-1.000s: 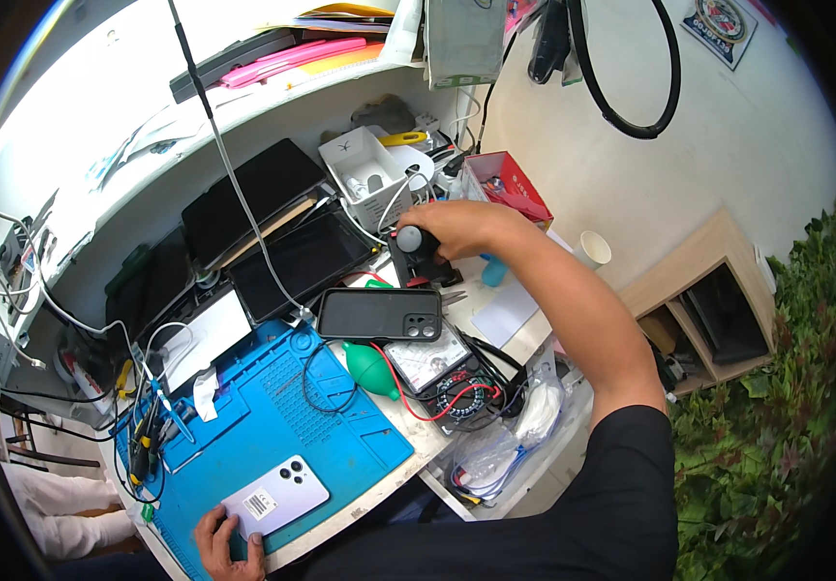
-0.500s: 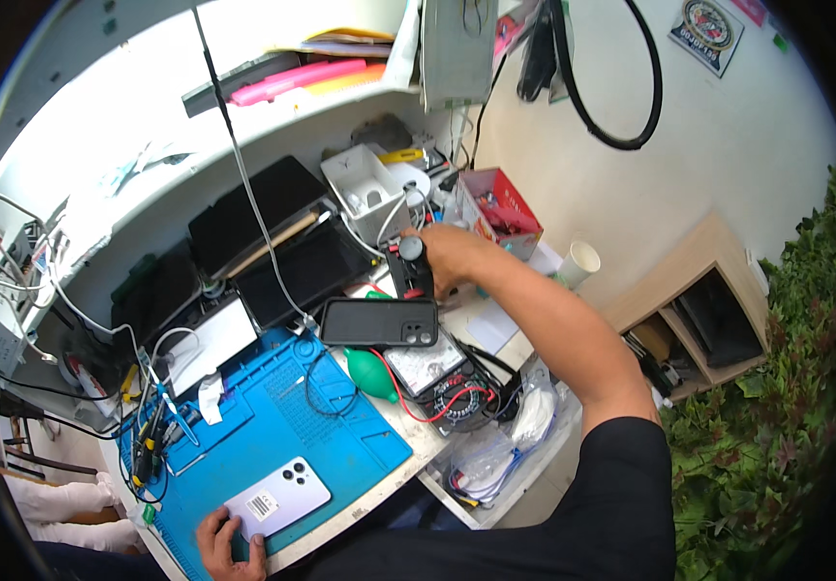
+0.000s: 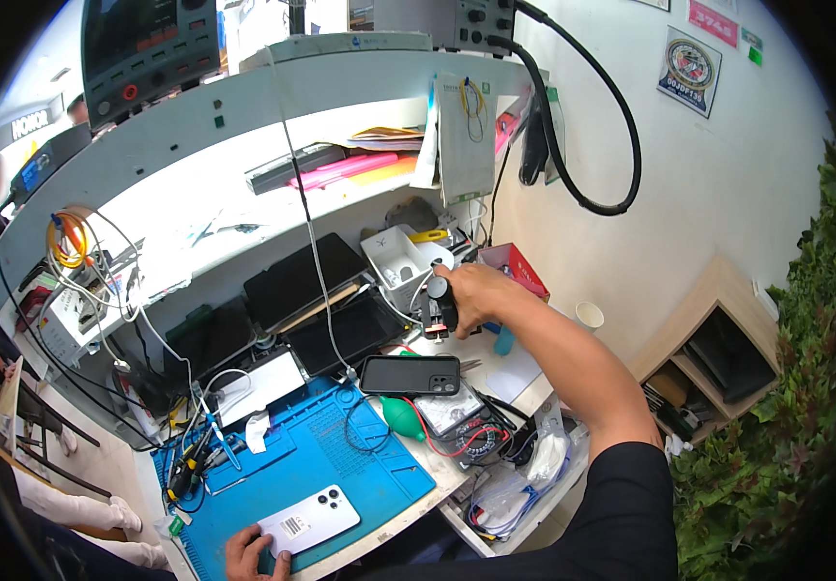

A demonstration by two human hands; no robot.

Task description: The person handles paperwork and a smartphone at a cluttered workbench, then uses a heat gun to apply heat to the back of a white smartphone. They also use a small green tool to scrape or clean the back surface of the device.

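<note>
1. Lying up and left of my left hand [image 3: 255,555], a cluster of screwdrivers [image 3: 185,474] with black and yellow handles crowds the side of the blue mat [image 3: 384,474], cables running around it

2. Pinching with that left hand, I have my thumb and fingers closed on the near left end of a lavender phone [image 3: 311,523], which lies back up on the mat, its camera end pointing away to the right of my fingers

3. Beyond my left hand and to its right, a green blower bulb [image 3: 402,418] rests just past the mat, near my side of a black phone or case [image 3: 410,375]; I cannot tell which of the two it is

4. Farther from me, a white bin [image 3: 406,289] stands just left of my right hand [image 3: 484,295]

5. Gripped in my right hand is a black tool [image 3: 437,315] with a round grey knob on top, my fingers wrapped over its right side

6. Below my right hand sits an analog meter [image 3: 476,441] with a red lead

7. Just behind my right hand stands a red box [image 3: 532,275], and right of my wrist a paper cup [image 3: 589,315]
</note>
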